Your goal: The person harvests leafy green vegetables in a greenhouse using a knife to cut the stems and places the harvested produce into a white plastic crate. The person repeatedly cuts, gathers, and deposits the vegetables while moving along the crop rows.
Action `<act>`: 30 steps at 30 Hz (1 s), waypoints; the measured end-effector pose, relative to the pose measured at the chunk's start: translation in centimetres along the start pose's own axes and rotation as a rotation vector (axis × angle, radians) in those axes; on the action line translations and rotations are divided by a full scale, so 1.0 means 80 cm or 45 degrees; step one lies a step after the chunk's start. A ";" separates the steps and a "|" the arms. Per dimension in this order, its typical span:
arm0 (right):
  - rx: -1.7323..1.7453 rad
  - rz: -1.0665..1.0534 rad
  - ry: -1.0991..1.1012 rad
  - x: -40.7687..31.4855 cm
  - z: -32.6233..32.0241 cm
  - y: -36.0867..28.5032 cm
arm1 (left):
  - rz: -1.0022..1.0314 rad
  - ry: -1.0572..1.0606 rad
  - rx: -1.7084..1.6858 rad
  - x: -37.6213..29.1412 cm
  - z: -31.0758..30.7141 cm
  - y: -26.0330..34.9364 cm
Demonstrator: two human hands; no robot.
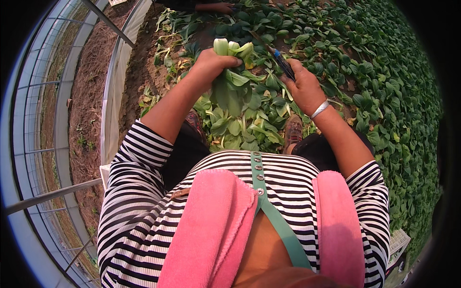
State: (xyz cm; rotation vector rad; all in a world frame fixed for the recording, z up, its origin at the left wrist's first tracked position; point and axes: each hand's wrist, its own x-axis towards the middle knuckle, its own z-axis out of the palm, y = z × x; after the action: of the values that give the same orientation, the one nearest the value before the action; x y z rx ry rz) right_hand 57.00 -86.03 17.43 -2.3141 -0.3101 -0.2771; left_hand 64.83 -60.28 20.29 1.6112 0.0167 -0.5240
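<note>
My left hand (212, 65) grips several leafy green heads that look like bok choy (232, 91). Their pale cut stem ends point up and away from me, and the leaves hang down toward my feet. To the right, my right hand (304, 84) holds a knife by its dark handle (284, 64), which has a blue band near the blade. The thin blade (261, 41) points up and to the left, apart from the bunch, and is hard to make out against the plants. Loose cut leaves (241, 126) lie on the ground between my shoes.
Dense rows of growing greens (392, 93) fill the right side. Another person's hand (218, 8) is at the top. A greenhouse wall with metal poles (54, 196) and a plastic sheet (115, 82) runs along the left. A white crate (399, 244) stands at lower right.
</note>
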 end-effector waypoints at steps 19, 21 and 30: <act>-0.162 0.085 -0.278 0.010 0.014 -0.013 | -0.066 -0.012 -0.151 -0.021 -0.002 0.011; -0.140 0.074 -0.352 0.013 0.017 -0.009 | -0.064 0.009 -0.065 -0.027 0.002 0.013; 1.142 0.641 -0.138 0.046 0.011 -0.006 | -0.039 -0.374 -0.080 -0.038 0.009 0.016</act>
State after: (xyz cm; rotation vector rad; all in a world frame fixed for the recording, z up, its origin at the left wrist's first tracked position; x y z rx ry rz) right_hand 60.43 -84.59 18.24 -1.4443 0.1011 0.2129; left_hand 62.27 -60.25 22.49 1.4617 -0.1608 -0.7719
